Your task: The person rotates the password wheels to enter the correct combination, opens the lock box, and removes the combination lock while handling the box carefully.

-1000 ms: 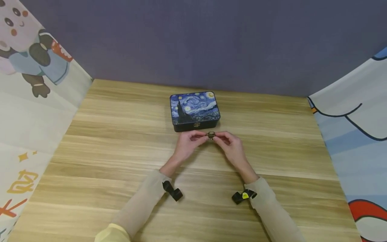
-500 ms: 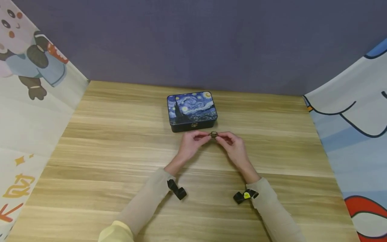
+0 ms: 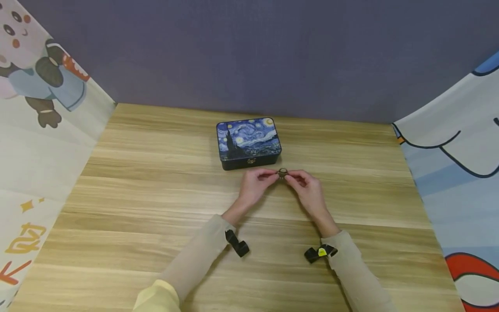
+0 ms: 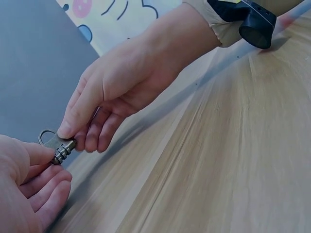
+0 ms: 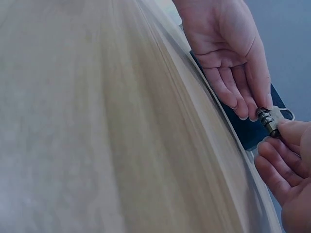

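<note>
A small bronze combination padlock (image 3: 282,173) is held between my two hands, just in front of the box and to its right. My left hand (image 3: 253,186) pinches its left end with thumb and fingertips, while my right hand (image 3: 310,193) pinches the right end. In the left wrist view the number wheels of the padlock (image 4: 60,152) show, with its curved shackle on the far side. The right wrist view has the padlock (image 5: 268,121) between both thumbs; whether the shackle is locked cannot be told. Behind the hands stands a closed box (image 3: 249,141) with a swirling night-sky painting on its lid.
A small metal clasp (image 3: 251,160) sits on the box's front face. The wooden table (image 3: 156,195) runs back to a dark blue-grey panel (image 3: 249,56). Printed cartoon sheets (image 3: 50,151) border the left and right sides.
Both hands have shifted slightly to the right with the padlock between them, and its shackle shows more clearly above the fingers. The box has stayed in place on the table.
</note>
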`<state>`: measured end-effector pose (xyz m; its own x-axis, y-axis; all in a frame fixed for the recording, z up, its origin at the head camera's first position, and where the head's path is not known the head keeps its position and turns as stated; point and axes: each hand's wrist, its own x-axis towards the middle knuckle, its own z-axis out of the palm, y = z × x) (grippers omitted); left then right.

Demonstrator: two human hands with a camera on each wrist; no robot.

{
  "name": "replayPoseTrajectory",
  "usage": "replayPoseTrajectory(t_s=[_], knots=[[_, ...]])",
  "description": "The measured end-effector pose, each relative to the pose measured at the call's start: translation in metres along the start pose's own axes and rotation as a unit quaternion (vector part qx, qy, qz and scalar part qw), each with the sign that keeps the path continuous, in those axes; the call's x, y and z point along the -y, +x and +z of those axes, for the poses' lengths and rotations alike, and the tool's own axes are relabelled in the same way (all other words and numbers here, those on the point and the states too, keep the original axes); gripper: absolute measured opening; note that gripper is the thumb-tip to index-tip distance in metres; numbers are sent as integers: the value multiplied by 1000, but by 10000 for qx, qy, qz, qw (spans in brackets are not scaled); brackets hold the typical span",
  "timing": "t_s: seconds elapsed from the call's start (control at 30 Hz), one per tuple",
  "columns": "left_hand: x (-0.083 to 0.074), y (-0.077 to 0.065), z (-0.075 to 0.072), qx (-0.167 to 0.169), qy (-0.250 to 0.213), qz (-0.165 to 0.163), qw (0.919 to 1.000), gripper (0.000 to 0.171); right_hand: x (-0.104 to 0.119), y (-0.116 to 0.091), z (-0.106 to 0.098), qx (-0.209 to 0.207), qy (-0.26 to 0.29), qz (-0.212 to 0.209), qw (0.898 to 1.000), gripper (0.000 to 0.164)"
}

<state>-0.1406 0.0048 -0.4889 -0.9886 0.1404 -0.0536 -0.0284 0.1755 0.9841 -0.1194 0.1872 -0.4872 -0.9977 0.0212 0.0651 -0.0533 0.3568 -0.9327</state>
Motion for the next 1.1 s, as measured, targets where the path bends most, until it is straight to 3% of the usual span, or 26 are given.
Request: replayPoseTrajectory(t_s=[0.33,0.53,0.63,0.83,1.1], knots=[[-1,-1,10,161,-76,-38,9998,21,-7,2,-7,-194,-300,-92,9993,20],[-1,0,15,280,-140,15,9995,24,-11,1,-12,-295,-170,-141,9993,21],[-1,0,17,380,68,106,9992,25,-14,1,-14,-342,-20,-159,9993,21],[0,0,19,670,370,357,9964,27,-18,3,-16,-504,120,124,9986,23],[0,0,23,717,487,447,9952,28,-17,6,-20,-650,239,364,9969,23]])
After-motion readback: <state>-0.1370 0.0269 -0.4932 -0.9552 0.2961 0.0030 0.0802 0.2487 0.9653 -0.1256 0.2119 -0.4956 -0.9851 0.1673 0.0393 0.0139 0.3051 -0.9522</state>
